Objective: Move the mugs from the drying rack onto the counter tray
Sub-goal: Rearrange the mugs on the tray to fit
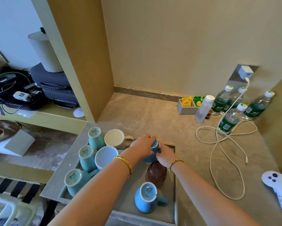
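- two hands met on one blue mug at the far end of the grey tray: left hand curled over its top, right hand pinching near its handle.
- six other upturned mugs and a brown glass stood nearby on the tray.
- glazed ceramic likely handled stiff, fairly heavy, slippery and chippable; the body or handle looked the safest hold.

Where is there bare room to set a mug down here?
Bare counter lies between the tea box and the tray. The tray's left side is crowded with upturned mugs; its right holds both hands, a brown glass and another mug.
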Demonstrator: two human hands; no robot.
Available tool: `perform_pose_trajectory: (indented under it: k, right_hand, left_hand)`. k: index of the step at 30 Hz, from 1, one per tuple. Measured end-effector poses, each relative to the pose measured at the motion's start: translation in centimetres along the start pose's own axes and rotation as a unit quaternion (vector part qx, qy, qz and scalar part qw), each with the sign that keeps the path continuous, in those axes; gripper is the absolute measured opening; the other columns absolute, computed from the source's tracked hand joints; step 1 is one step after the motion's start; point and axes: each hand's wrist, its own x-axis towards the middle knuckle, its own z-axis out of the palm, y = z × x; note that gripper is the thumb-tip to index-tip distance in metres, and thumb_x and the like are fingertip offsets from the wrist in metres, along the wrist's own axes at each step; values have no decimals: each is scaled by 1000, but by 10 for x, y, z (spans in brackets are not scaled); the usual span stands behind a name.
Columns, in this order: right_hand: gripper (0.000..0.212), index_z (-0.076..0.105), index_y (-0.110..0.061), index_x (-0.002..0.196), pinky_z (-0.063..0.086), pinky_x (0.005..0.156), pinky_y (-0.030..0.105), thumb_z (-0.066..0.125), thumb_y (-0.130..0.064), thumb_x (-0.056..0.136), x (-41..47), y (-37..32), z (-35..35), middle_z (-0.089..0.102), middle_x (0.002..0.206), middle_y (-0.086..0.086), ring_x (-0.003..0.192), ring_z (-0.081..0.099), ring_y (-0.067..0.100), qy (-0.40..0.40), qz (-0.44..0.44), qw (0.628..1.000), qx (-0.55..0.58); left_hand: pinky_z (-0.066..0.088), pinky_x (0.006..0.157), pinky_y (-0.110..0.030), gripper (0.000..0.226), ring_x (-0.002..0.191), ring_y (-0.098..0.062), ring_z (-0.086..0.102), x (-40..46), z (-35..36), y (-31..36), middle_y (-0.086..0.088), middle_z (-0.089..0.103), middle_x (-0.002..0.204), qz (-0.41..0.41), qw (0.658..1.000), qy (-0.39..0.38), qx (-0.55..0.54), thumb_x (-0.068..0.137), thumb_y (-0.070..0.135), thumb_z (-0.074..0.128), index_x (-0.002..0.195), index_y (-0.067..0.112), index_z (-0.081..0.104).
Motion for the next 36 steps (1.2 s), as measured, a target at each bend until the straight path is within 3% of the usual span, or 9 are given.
perform_pose_trajectory:
  k: [4, 7, 12, 25, 29, 31, 33, 35, 36]
  right_hand:
    - [29, 49, -15, 108, 30, 54, 21, 38, 1, 86, 2, -2, 2, 43, 71, -9, 71, 45, 16, -1, -22, 1000, -4]
    - [33, 48, -16, 113, 29, 52, 17, 37, 1, 87, 3, -9, 7, 54, 85, -1, 69, 46, 11, -19, -29, 999, -2]
    - [49, 33, -11, 142, 42, 82, 25, 35, -5, 93, 8, -22, 12, 54, 130, 11, 107, 56, 23, -58, -42, 997, -22]
    - [54, 24, -17, 146, 37, 75, 23, 33, -2, 96, 10, -28, 14, 55, 126, 11, 93, 53, 18, -70, -60, 995, -32]
    - [53, 21, -16, 147, 41, 82, 25, 32, -4, 97, 5, -23, 16, 49, 138, 11, 115, 54, 24, -55, -37, 998, -22]
    - [49, 28, -13, 145, 38, 96, 26, 31, -4, 97, 1, -19, 15, 45, 143, 9, 126, 47, 23, -33, -25, 999, 1]
    - [44, 41, -11, 138, 37, 100, 27, 33, -4, 95, -3, -11, 13, 50, 137, 9, 124, 49, 23, -17, -14, 1000, 9]
    - [32, 57, -8, 118, 39, 90, 27, 34, -8, 95, -5, -1, 10, 60, 118, 12, 114, 53, 27, -22, 14, 1000, -5]
    - [27, 60, -8, 96, 37, 81, 26, 33, -11, 96, -8, 4, 8, 62, 98, 11, 103, 55, 29, -26, 32, 999, -22]
  left_hand:
    - [42, 98, -45, 52, 120, -34, 45, 2, 0, -5, -11, 41, 135, -15, 999, 23, 42, 90, 22, 56, 137, 16, 34]
    - [39, 100, -41, 51, 120, -34, 44, 0, -3, -16, -11, 45, 132, -18, 997, 32, 62, 89, 24, 57, 135, 16, 37]
    - [29, 104, -37, 50, 119, -31, 44, -7, -3, -34, -10, 49, 130, -45, 993, 65, 83, 88, 32, 57, 133, 18, 40]
    - [31, 104, -36, 53, 119, -29, 45, -9, 3, -42, -8, 48, 131, -69, 991, 105, 54, 87, 36, 58, 134, 18, 39]
    - [35, 102, -37, 59, 120, -31, 44, -16, 3, -38, -12, 42, 132, -63, 990, 111, 54, 87, 41, 58, 135, 16, 36]
    - [39, 97, -34, 55, 117, -28, 46, -22, 3, -32, -11, 42, 128, -46, 984, 169, 31, 87, 43, 56, 131, 15, 39]
    - [43, 86, -29, 41, 111, -23, 50, -30, 4, -26, -7, 46, 123, -22, 972, 229, -43, 90, 37, 54, 124, 16, 45]
    - [43, 78, -26, 30, 101, -20, 54, -38, 5, -19, -5, 50, 119, 5, 972, 214, -100, 91, 31, 52, 117, 16, 48]
    - [44, 78, -26, 29, 99, -19, 55, -41, 7, -16, -4, 51, 119, 23, 978, 178, -106, 91, 30, 52, 116, 17, 50]
